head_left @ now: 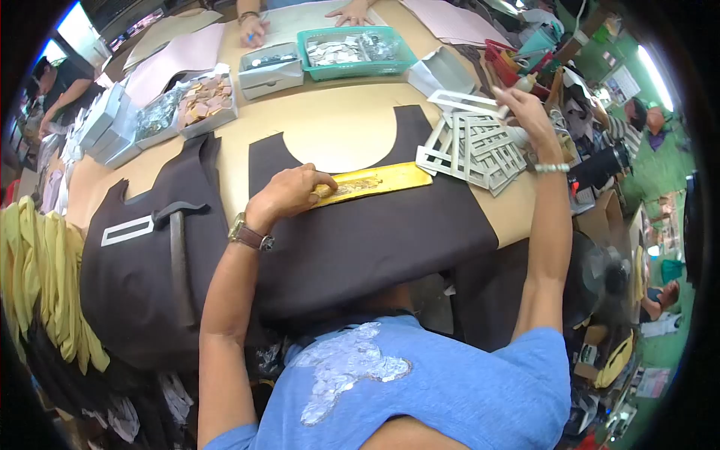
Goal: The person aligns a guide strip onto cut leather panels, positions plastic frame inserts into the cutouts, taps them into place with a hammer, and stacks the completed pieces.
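Observation:
My left hand (pixel 289 196) grips the left end of a flat yellow strip (pixel 382 181) with brownish smears on its face. The strip lies across a dark cut fabric piece (pixel 360 240) with a curved neckline. Raised over a pile of pale slotted rectangular frames (pixel 480 154), my right hand (pixel 527 114) has its fingers closed at the end of one such frame (pixel 461 100). On another dark fabric piece (pixel 150 277) to the left rest a hammer (pixel 180 259) and a single white slotted frame (pixel 127 232).
A teal basket (pixel 352 73) of small pieces, a grey box (pixel 270 79) and a box of tan pieces (pixel 206 105) stand along the back. Another person's hands (pixel 352 13) rest across the table (pixel 330 112). Yellow cloth (pixel 45 277) hangs at the left.

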